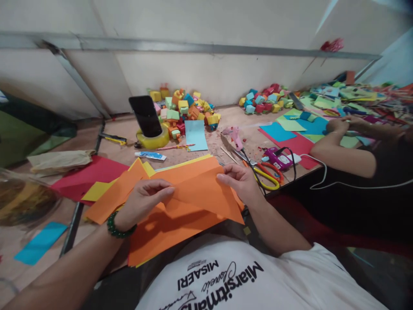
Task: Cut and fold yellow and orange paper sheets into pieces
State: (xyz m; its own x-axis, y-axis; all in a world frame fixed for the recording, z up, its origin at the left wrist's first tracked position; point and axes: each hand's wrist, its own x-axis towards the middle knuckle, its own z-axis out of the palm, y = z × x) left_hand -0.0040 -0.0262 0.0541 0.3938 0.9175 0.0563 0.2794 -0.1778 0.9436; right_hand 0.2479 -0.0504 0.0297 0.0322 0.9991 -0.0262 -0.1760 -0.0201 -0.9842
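An orange paper sheet (203, 192) is held up between my two hands, tilted above a stack of larger orange paper (151, 239) at the table's front edge. My left hand (146, 198), with a green bead bracelet at the wrist, pinches the sheet's left end between thumb and fingers. At the upper right corner my right hand (240, 181) grips the same sheet, thumb on top. Left of the stack lie narrow orange strips (119, 189), a yellow piece (97, 191) and red paper (105, 172). Yellow edges show beneath the orange stack.
A phone (145, 115) leans on a yellow tape roll (153, 137). Behind are piles of small paper cubes (183, 107). Scissors (266, 174), a pink glue gun (235, 137) and a purple power strip (277, 159) with cables lie right. A co-worker's arm (343, 153) rests further right.
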